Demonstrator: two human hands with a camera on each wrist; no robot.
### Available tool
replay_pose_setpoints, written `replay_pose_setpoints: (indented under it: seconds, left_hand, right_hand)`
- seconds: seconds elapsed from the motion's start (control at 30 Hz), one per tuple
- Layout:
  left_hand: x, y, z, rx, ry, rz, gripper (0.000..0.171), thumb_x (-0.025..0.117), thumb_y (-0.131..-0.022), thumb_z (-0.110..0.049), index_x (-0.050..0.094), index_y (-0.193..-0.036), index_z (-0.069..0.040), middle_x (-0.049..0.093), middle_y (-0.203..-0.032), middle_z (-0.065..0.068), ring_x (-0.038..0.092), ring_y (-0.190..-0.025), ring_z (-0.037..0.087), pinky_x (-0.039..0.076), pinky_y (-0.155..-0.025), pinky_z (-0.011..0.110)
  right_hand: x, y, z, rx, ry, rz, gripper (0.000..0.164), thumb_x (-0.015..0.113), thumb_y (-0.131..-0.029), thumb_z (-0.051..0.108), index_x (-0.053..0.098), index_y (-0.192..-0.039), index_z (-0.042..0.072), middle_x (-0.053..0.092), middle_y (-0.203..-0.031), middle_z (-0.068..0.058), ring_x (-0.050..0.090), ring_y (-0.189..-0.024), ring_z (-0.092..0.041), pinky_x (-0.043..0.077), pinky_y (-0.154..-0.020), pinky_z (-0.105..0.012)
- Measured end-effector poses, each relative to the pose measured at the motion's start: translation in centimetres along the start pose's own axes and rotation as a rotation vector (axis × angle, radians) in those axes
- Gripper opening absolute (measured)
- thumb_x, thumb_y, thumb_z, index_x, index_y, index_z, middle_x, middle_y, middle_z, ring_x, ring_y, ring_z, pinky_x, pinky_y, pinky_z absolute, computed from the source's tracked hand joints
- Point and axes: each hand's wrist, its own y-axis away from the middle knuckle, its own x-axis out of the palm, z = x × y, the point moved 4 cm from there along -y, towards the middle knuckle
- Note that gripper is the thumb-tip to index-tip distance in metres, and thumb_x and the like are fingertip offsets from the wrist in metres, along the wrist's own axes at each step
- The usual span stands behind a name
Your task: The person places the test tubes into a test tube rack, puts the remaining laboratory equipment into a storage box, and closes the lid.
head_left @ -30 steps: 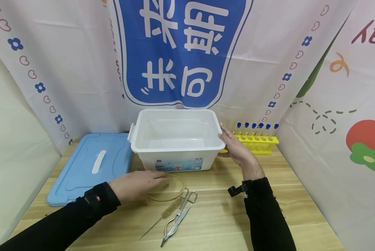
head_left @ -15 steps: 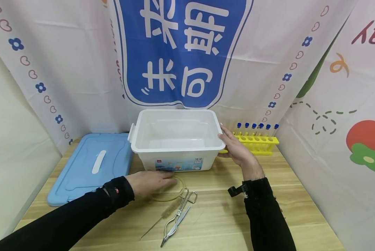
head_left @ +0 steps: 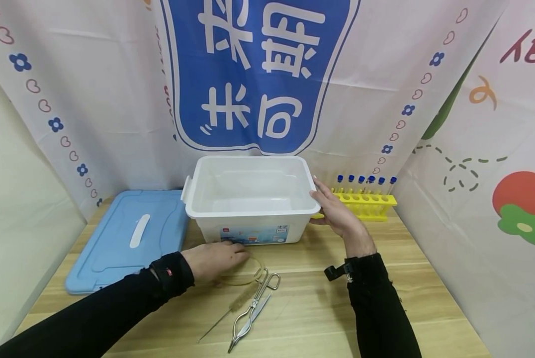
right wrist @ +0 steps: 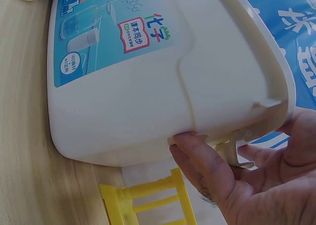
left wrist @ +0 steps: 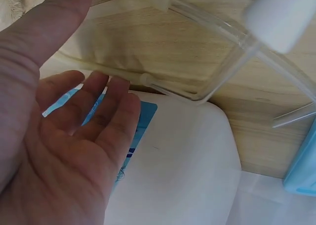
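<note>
A white plastic storage box stands at the back of the table, a blue label on its front. My right hand grips its right end, fingers curled at the handle, seen in the right wrist view. My left hand is low in front of the box, beside a loop of pale rubber tubing. In the left wrist view its fingers are loosely bent with the palm bare. Around it lie the tubing's ends, joined to bent glass tubes, and a white cylindrical piece. Whether the fingertips touch the tubing I cannot tell.
Crucible tongs, a test tube brush and a pointed flat metal tool lie in front of the tubing. A blue lid lies left. A yellow test tube rack with several blue-capped tubes stands right.
My left hand has moved right along the front of the box, over the tubing loop. The right hand and the box have stayed in place.
</note>
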Motion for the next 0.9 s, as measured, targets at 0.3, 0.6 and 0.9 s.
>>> replay_pose_setpoints:
  seconds: [0.3,0.6,0.9]
  left_hand:
    - [1.7,-0.8,0.8,0.008,-0.003,-0.064,0.045,0.095,-0.092,0.000,0.073,-0.130,-0.006,0.078,-0.131,0.012,0.080,-0.116,0.029,0.071,-0.102,0.045]
    - [10.9,-3.9,5.2,0.067,-0.006,-0.139,0.027,0.083,-0.104,0.000,0.072,-0.125,-0.014,0.081,-0.121,0.005,0.082,-0.111,0.023,0.071,-0.096,0.040]
    - [7.1,-2.7,3.1,0.066,0.034,-0.146,0.019,0.084,-0.104,-0.001,0.071,-0.113,-0.012,0.075,-0.098,0.001,0.076,-0.090,0.017,0.066,-0.072,0.044]
  right_hand:
    - [0.1,0.1,0.1,-0.002,0.001,-0.002,0.070,0.040,-0.129,0.046,0.007,-0.191,0.041,0.011,-0.200,-0.012,0.046,-0.172,-0.052,0.048,-0.132,-0.076]
    - [-0.1,0.1,0.1,0.000,-0.004,-0.006,0.070,0.041,-0.129,0.045,0.008,-0.191,0.041,0.011,-0.200,-0.010,0.047,-0.171,-0.053,0.049,-0.131,-0.078]
    - [-0.1,0.0,0.1,-0.002,-0.004,0.002,0.069,0.040,-0.129,0.045,0.009,-0.191,0.041,0.012,-0.200,-0.012,0.049,-0.170,-0.052,0.049,-0.132,-0.076]
